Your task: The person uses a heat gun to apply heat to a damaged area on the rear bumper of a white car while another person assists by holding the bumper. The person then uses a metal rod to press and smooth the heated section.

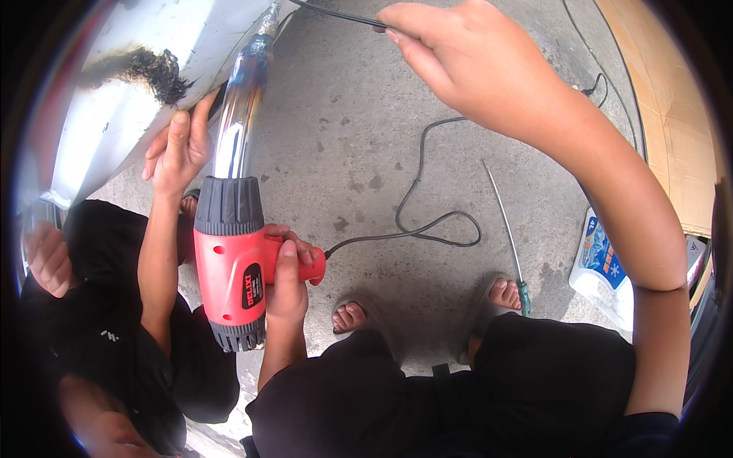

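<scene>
Your scene is brightly lit, the light falling diffusely over the concrete floor [359, 198] and dimming to a soft shadow around your feet [351, 317]. Glare whitens patches of the glossy white panel [114, 126]; the metal tube [233, 145] of the red heat gun [217, 275] throws back highlights. Your black trousers [328, 397] lose detail — and the fisheye bends the cardboard [679, 99] inside a dark, vignetted rim.

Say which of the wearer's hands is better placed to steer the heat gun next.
Probably the left: the left hand grips the red heat gun by its handle, whereas the right hand pinches a thin dark strip near the picture's top.
</scene>
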Available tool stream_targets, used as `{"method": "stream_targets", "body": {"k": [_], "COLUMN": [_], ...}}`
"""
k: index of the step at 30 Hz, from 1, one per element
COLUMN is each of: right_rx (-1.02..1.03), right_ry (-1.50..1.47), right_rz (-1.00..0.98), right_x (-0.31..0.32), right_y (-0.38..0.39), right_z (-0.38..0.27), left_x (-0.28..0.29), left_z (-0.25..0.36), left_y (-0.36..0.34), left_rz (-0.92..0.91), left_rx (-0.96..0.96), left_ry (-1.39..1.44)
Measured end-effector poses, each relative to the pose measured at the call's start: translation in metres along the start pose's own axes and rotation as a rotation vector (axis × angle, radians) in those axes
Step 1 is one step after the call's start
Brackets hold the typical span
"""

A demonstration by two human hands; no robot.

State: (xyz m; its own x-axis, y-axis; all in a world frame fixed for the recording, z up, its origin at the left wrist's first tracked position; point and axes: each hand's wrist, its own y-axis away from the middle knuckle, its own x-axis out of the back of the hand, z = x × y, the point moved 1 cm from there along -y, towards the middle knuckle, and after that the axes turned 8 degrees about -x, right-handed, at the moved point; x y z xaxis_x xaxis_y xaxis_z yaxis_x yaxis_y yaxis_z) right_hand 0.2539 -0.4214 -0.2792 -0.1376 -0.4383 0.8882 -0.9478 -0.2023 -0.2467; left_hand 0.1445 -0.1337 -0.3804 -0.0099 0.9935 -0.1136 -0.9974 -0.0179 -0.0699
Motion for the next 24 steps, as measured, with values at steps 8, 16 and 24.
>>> {"method": "stream_targets", "body": {"k": [8, 16, 24], "right_rx": [0.012, 0.025, 0.104], "right_ry": [0.008, 0.031, 0.038], "right_rz": [0.001, 0.025, 0.116], "right_x": [-0.0013, -0.0018, -0.0024], "right_y": [-0.0017, -0.0017, 0.0001], "right_z": [-0.0008, -0.0017, -0.0002], "left_x": [0.0012, 0.0026, 0.0009], "left_z": [0.0004, 0.0007, 0.0007], "left_y": [0.0006, 0.0004, 0.0054], "left_rz": [-0.005, -0.038, -0.002], "left_rx": [-0.012, -0.021, 0.026], "left_ry": [0.005, -0.02, -0.056]}}
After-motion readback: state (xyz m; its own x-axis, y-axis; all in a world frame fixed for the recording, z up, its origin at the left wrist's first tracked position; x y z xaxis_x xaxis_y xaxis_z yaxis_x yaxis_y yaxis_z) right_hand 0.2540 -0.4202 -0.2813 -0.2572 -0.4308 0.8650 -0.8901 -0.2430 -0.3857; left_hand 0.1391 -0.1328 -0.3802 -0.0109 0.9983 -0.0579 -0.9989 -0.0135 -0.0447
